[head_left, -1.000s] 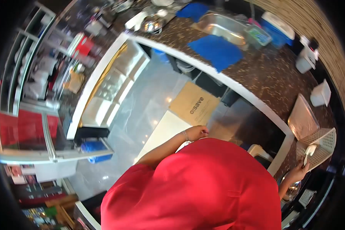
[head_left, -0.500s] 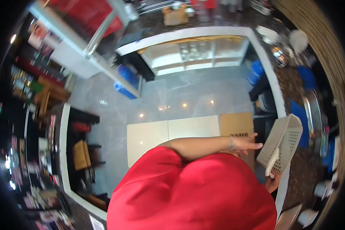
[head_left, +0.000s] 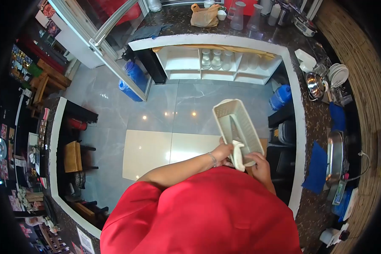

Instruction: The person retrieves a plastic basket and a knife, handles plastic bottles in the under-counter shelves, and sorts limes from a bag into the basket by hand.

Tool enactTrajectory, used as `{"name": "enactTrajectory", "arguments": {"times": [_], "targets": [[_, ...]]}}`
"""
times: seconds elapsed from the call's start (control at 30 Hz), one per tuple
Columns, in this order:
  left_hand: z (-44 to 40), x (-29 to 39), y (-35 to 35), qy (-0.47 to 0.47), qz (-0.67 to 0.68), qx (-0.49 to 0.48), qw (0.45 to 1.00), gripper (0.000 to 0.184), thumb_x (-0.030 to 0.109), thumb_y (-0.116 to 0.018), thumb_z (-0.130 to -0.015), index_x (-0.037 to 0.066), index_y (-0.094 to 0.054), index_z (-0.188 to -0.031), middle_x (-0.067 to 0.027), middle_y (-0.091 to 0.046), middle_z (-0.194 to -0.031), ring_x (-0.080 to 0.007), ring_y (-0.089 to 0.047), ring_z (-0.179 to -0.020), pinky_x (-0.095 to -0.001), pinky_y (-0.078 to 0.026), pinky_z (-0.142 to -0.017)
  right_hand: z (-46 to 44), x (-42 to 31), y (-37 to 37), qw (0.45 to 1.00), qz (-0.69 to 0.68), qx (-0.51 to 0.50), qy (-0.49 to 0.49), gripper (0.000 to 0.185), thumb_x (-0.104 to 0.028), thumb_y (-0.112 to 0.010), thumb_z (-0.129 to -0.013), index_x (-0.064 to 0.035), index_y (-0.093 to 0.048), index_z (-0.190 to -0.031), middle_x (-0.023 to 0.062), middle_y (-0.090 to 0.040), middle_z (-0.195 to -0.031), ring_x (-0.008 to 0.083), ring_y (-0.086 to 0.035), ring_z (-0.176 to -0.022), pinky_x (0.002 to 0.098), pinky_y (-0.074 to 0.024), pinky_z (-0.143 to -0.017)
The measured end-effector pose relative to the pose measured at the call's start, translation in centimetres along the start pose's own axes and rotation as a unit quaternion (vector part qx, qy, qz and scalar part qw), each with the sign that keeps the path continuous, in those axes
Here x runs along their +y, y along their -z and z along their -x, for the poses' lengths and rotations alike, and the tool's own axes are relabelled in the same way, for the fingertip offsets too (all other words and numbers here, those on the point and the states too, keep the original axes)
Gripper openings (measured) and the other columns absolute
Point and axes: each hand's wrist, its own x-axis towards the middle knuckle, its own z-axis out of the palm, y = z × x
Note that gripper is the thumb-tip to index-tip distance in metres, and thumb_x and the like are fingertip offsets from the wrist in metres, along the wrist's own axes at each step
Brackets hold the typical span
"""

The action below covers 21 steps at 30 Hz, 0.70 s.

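Basket: The plastic basket (head_left: 250,127) is off the counters, held over the floor (head_left: 190,95) just ahead of the wearer at 12 o'clock, its open side toward the wearer.
Left hand: Bent fingers of the left hand (head_left: 223,152) touch the near end on the 11 o'clock side; whether they grip the basket or the pale item cannot be told.
Right hand: On the 1 o'clock side, the right hand (head_left: 260,165) closes its fingers on the basket's near rim.
Pale item: The pale item (head_left: 238,155) lies between the hands at the near end; its kind is unclear.
Counter: At 3 o'clock, the counter (head_left: 312,213) bears a blue cloth (head_left: 316,167) beside the sink (head_left: 335,156); a metal bowl (head_left: 314,82) sits at 2 o'clock.
Shelf: Glass jars (head_left: 216,60) stand in the white shelf (head_left: 182,63) at 12 o'clock.
Progress: Handling appears midway. The basket is in hand, with the pale item at its near end; neither is set down. What else is left cannot be judged.
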Motion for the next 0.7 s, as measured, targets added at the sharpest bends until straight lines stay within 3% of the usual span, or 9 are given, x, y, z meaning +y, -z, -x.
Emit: {"name": "enactTrajectory", "arguments": {"times": [0.07,0.13,0.3,0.33,0.37,0.4,0.47,0.6,0.7], "targets": [[-1.9,1.3,1.1,-0.013,0.002,0.024,1.0,0.064,0.01,-0.044,-0.091,0.023,-0.001,-0.138,-0.0192,-0.049,-0.122,-0.0332,-0.065,-0.093,-0.0517,-0.06,-0.065,-3.0,0.5,0.5,1.0,-0.002,-0.021,0.019,0.047,0.016,-0.043,-0.065,-0.0044,-0.067,-0.1,0.0118,-0.064,-0.1,0.0258,-0.065,-0.09,0.0306,-0.0507,-0.076],[-3.5,3.6,1.3,-0.048,0.022,0.021,0.998,0.061,0.009,-0.041,-0.092,0.021,-0.002,-0.137,-0.0201,-0.048,-0.123,-0.0354,-0.064,-0.096,-0.0549,-0.059,-0.067,-6.7,2.2,1.4,0.944,-0.257,-0.127,-0.166,0.043,0.007,-0.046,-0.08,-0.0094,-0.063,-0.116,0.0065,-0.065,-0.1,0.0172,-0.066,-0.08,0.0266,-0.0508,-0.065],[-8.3,11.2,0.8,-0.12,0.076,0.123,0.982,0.047,0.009,-0.039,-0.092,0.014,-0.017,-0.134,-0.0223,-0.053,-0.117,-0.0377,-0.064,-0.098,-0.0573,-0.059,-0.07,-19.7,3.3,4.8,0.899,-0.184,-0.354,-0.182,0.037,-0.022,-0.051,-0.097,-0.0082,-0.05,-0.131,0.0068,-0.062,-0.113,0.0162,-0.066,-0.08,0.0253,-0.0543,-0.065],[-7.5,13.7,-1.5,-0.158,0.079,0.187,0.966,0.048,0.008,-0.039,-0.092,0.015,-0.016,-0.134,-0.0226,-0.051,-0.12,-0.0387,-0.064,-0.097,-0.0576,-0.059,-0.071,-21.8,3.5,4.4,0.927,-0.169,-0.319,-0.099,0.043,-0.03,-0.056,-0.095,-0.0099,-0.049,-0.132,0.0059,-0.063,-0.108,0.0155,-0.065,-0.082,0.0253,-0.0538,-0.063],[-9.6,14.8,0.0,-0.151,0.115,0.147,0.971,0.053,0.007,-0.039,-0.091,0.019,-0.012,-0.135,-0.023,-0.042,-0.13,-0.0402,-0.06,-0.103,-0.0569,-0.059,-0.07,-24.2,3.6,4.2,0.944,-0.098,-0.312,-0.046,0.051,-0.032,-0.06,-0.091,-0.0106,-0.044,-0.135,0.0123,-0.065,-0.103,0.0248,-0.067,-0.083,0.0328,-0.0549,-0.065],[-10.5,16.2,-0.3,-0.152,0.119,0.147,0.97,0.053,0.007,-0.039,-0.091,0.019,-0.012,-0.135,-0.023,-0.042,-0.13,-0.0402,-0.06,-0.103,-0.0569,-0.059,-0.07,-26.1,3.5,4.0,0.943,-0.096,-0.316,-0.046,0.051,-0.032,-0.06,-0.091,-0.0106,-0.044,-0.135,0.0123,-0.065,-0.103,0.0248,-0.067,-0.083,0.0328,-0.0549,-0.065],[-11.5,18.7,-1.3,-0.182,0.115,0.217,0.952,0.058,0.008,-0.039,-0.09,0.022,-0.006,-0.135,-0.022,-0.037,-0.132,-0.0417,-0.055,-0.107,-0.0559,-0.058,-0.07,-29.6,3.4,3.4,0.959,0.101,-0.243,0.107,0.055,-0.027,-0.063,-0.087,-0.0091,-0.04,-0.134,0.0211,-0.064,-0.1,0.0363,-0.066,-0.084,0.0427,-0.0533,-0.07],[-12.2,22.3,-1.3,-0.195,0.105,0.27,0.937,0.059,0.009,-0.04,-0.09,0.024,-0.004,-0.134,-0.0207,-0.037,-0.129,-0.0434,-0.054,-0.107,-0.0578,-0.055,-0.074,-34.9,4.6,1.8,0.927,0.158,-0.332,0.074,0.055,-0.023,-0.062,-0.083,-0.0009,-0.038,-0.126,0.0243,-0.063,-0.101,0.0403,-0.064,-0.083,0.0498,-0.0494,-0.069],[-13.5,24.2,0.7,-0.17,0.155,0.285,0.931,0.06,0.009,-0.042,-0.089,0.023,-0.005,-0.134,-0.0209,-0.036,-0.13,-0.0449,-0.052,-0.109,-0.0615,-0.053,-0.077,-38.0,4.9,1.3,0.951,0.081,-0.298,0.026,0.049,-0.015,-0.058,-0.083,-0.0032,-0.039,-0.126,0.0227,-0.064,-0.092,0.0397,-0.063,-0.079,0.0479,-0.0492,-0.068]]}}
